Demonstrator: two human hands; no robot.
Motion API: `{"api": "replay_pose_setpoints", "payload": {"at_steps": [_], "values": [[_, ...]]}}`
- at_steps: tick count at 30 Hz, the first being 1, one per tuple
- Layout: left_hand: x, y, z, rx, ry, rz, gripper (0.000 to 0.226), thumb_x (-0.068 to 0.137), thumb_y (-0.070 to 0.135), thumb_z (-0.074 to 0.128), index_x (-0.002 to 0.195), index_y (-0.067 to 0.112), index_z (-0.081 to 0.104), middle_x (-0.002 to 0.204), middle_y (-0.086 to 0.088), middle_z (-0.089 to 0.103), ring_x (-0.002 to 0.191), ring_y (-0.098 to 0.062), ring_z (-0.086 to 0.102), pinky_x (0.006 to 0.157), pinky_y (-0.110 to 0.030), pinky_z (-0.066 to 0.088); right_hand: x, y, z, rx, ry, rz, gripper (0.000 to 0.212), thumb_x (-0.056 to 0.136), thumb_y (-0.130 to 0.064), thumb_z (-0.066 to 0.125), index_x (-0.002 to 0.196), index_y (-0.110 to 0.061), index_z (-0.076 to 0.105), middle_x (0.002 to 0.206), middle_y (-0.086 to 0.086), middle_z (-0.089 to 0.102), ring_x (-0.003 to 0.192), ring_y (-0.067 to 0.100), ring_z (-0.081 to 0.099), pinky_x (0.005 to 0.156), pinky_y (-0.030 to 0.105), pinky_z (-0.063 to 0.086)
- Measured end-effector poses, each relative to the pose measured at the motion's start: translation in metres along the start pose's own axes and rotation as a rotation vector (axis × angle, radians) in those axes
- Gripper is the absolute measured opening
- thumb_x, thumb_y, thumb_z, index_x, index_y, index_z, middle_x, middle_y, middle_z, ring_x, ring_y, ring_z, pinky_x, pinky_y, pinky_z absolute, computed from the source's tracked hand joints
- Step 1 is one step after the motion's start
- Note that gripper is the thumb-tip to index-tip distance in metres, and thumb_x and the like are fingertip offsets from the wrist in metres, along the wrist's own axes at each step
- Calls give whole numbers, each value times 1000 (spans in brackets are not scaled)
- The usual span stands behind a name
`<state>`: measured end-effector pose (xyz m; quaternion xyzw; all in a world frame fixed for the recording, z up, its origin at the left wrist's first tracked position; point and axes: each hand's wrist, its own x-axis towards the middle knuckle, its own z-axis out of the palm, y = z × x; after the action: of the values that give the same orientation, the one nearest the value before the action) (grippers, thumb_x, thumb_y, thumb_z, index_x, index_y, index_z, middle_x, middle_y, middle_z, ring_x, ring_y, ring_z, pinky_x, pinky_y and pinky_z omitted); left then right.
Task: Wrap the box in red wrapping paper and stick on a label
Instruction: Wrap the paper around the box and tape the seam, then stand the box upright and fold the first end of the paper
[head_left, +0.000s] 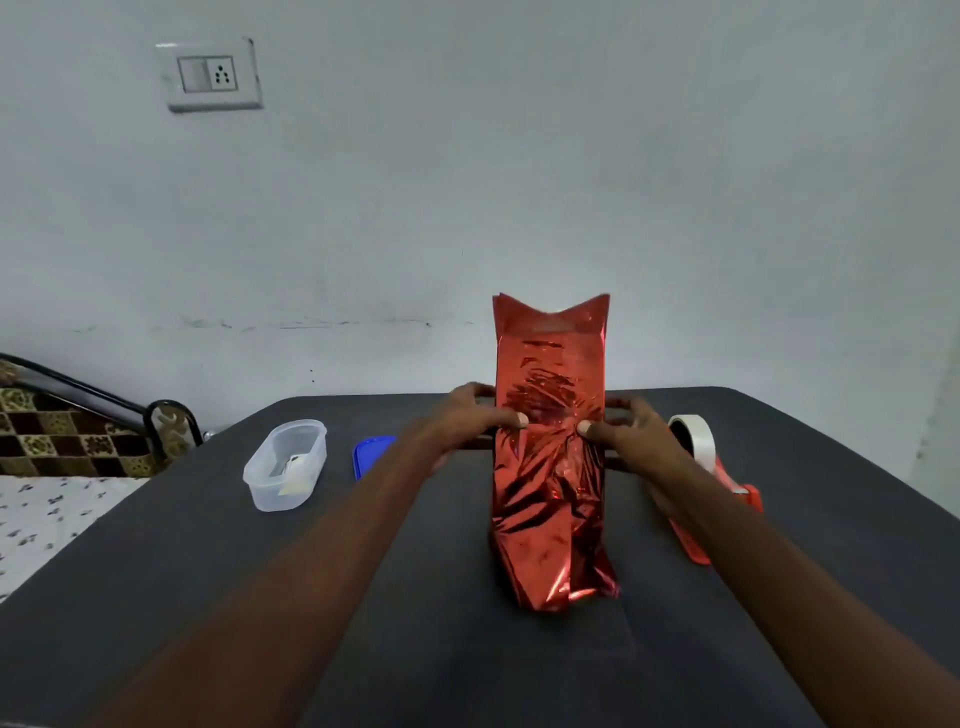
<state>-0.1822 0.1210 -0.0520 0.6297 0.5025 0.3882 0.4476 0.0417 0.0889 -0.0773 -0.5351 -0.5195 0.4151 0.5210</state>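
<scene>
Box (551, 457): upright on the dark table (208, 545) — sheathed in red foil wrapping paper.
Left hand (470, 415): grips its left side.
Right hand (631, 428): grips its right side — thumb in front.

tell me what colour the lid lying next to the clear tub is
Blue lid, seen in the head view.

You're finding open tabletop (156, 597) near you — a clear tub (284, 465) and blue lid (370, 454) crowding left, a tape dispenser (696, 447) blocking right.
</scene>
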Motion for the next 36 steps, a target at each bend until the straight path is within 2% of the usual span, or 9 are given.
{"api": "replay_pose_setpoints", "payload": {"at_steps": [3, 7, 11, 13, 19, 27, 30, 33, 36], "values": [[-1, 27, -5, 107, 60, 189, 65, 67, 9, 85, 125, 16, 56, 110, -6, 68, 100, -21, 69, 80, -28, 57, 4, -23, -7, -47, -18, -175, 62, 84, 6, 71, 138, -10, 44, 123, 17, 62, 108, 28, 65, 81, 35, 56], [0, 48, -8, 276, 173, 412, 75, 57, 6, 83, 123, 17, 49, 118, -5, 57, 106, -17, 61, 80, -37, 60, 5, -45, -8, -153, -5, -366, 66, 79, 10, 73, 135, -13, 47, 123, 6, 62, 113, 20, 61, 90, 29, 53], [4, 41, -4, 410, 268, 547, 80, 49, 27, 76, 124, 13, 50, 116, -7, 58, 104, -25, 60, 83, -44, 57, 4, -47, -7, -216, 24, -439, 63, 73, 11, 77, 123, -20, 52, 103, -10, 64, 103, 14, 60, 91, 33, 51], [1, 33, -2, 474, 267, 491, 89, 47, 32, 78, 129, 12, 49, 119, -5, 59, 107, -24, 60, 88, -40, 54, 2, -43, -7, -259, 12, -450, 64, 73, 12, 76, 122, -21, 51, 97, -13, 61, 99, 13, 58, 88, 30, 49], [-16, 4, -1, 485, 98, 278, 92, 52, 9, 91, 132, 15, 47, 118, -4, 61, 105, -21, 61, 88, -39, 56, -8, -29, -17, -258, -200, -347, 76, 70, 11, 80, 134, -19, 52, 114, -5, 65, 118, 15, 59, 94, 30, 52], [-23, 9, -17, 559, -128, 192, 86, 63, 23, 94, 137, 21, 50, 123, 8, 63, 111, -12, 61, 84, -19, 48, -9, -25, -28, -58, -388, -231, 61, 78, -7, 82, 132, -24, 59, 123, 2, 71, 118, 17, 65, 107, 44, 48], [-31, 31, -26, 590, -251, 104, 83, 69, 41, 89, 141, 25, 49, 129, 8, 59, 115, -13, 59, 90, -26, 54, -7, -26, -31, -63, -419, -215, 58, 78, -14, 83, 130, -25, 62, 123, 6, 71, 116, 21, 67, 104, 47, 50], [-44, 72, -36, 655, -90, 222, 91, 62, 58, 86, 140, 30, 48, 129, 12, 60, 116, -10, 59, 98, -30, 50, -6, -27, -34, -77, -415, -204, 60, 74, -17, 85, 128, -26, 62, 122, 6, 71, 112, 22, 69, 102, 47, 52], [-63, 125, -33, 693, 160, 454, 84, 63, 70, 78, 132, 30, 54, 117, 12, 61, 105, -5, 60, 87, -23, 49, -5, -26, -36, -94, -415, -207, 60, 74, -19, 87, 128, -28, 62, 122, 6, 71, 113, 22, 68, 102, 48, 52]]}}
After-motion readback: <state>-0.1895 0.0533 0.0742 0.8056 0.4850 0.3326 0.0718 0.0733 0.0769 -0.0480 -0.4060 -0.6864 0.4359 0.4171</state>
